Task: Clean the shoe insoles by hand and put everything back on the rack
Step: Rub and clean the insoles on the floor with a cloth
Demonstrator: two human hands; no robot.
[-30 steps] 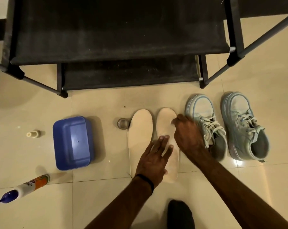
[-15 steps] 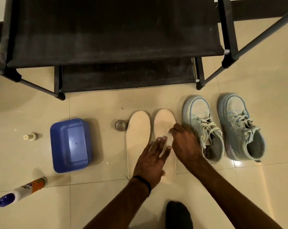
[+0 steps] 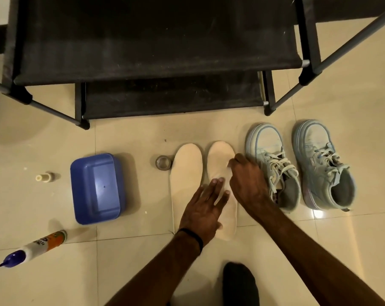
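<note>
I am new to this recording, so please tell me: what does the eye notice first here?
First, two hands on the right insole in the middle of the floor: the left hand presses it flat, the right hand rubs near its toe. Beside it stand pale blue sneakers; a blue tub lies further left.

You are looking down at a cream tiled floor (image 3: 352,250) carrying two insoles (image 3: 187,173), a pair of pale blue sneakers (image 3: 273,164), a blue tub (image 3: 96,188), a glue bottle (image 3: 34,248), a small cap (image 3: 44,177), a tape roll (image 3: 163,162) and the black rack (image 3: 156,40).
</note>
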